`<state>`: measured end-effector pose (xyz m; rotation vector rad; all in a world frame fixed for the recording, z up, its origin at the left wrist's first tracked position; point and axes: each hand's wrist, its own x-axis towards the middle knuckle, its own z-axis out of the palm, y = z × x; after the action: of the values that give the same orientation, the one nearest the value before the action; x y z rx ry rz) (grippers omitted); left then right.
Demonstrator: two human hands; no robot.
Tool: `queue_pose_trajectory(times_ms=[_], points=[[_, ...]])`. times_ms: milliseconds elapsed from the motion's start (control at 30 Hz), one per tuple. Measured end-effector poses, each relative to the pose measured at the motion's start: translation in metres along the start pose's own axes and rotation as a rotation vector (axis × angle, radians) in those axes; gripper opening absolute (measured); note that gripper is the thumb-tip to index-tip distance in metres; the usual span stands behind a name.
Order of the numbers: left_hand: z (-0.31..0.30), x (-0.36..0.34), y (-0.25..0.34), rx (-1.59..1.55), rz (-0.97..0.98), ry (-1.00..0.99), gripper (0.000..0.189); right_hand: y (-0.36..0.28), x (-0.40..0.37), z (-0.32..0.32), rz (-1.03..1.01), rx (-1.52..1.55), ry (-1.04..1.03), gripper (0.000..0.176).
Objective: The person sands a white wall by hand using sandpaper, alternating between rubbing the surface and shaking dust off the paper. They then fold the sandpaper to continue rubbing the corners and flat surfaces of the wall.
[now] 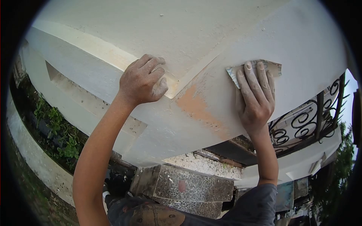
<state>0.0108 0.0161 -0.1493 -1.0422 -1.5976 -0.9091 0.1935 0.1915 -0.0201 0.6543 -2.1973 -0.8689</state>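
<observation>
My right hand (257,94) presses a piece of sandpaper (275,67) flat against the pale painted wall (301,49), fingers stretched over it. The sheet's edges stick out on both sides of the fingers. To the left, my left hand (141,81) has its fingers curled at the corner of a raised cream ledge (109,52), seemingly gripping it; the palm side is hidden. White dust coats the fingers of both hands. Between the hands, an orange-brown patch (198,109) shows on the wall surface below the ledge corner.
Black wrought-iron scrollwork (301,124) stands at the right. Below are speckled stone steps (192,184). Green plants (68,143) grow in a strip at the lower left, beside a pale curb (41,158). A recessed slot (79,86) runs along the wall's left side.
</observation>
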Motion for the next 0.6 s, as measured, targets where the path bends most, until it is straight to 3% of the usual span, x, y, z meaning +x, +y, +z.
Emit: queue_pose_trajectory(times_ms=[33,100,167,333,400,467,567,600], points=[[0.001,0.000,-0.001,0.006,0.007,0.006,0.012,-0.004,-0.004,0.004,0.038,-0.024,0.026,0.032],[0.001,-0.001,-0.001,0.017,0.018,0.010,0.012,-0.050,-0.033,0.034,-0.156,0.270,-0.202,0.035],[0.000,0.000,-0.002,0.030,0.031,0.001,0.012,-0.052,-0.043,0.044,-0.258,0.296,-0.275,0.037],[0.000,0.000,-0.001,0.018,0.026,0.002,0.012,0.001,-0.005,0.002,0.080,0.058,0.053,0.035],[0.000,0.000,-0.001,0.018,0.022,0.001,0.012,-0.013,-0.013,0.010,0.053,0.105,-0.012,0.034],[0.000,0.000,-0.001,0.018,0.022,-0.003,0.012,-0.048,-0.036,0.033,-0.139,0.258,-0.248,0.035],[0.001,0.000,-0.001,0.034,0.025,0.011,0.011,-0.020,-0.024,0.021,-0.190,0.194,-0.208,0.035],[0.000,0.001,-0.003,0.036,0.028,0.012,0.011,-0.001,-0.010,0.003,-0.098,0.067,-0.121,0.032]])
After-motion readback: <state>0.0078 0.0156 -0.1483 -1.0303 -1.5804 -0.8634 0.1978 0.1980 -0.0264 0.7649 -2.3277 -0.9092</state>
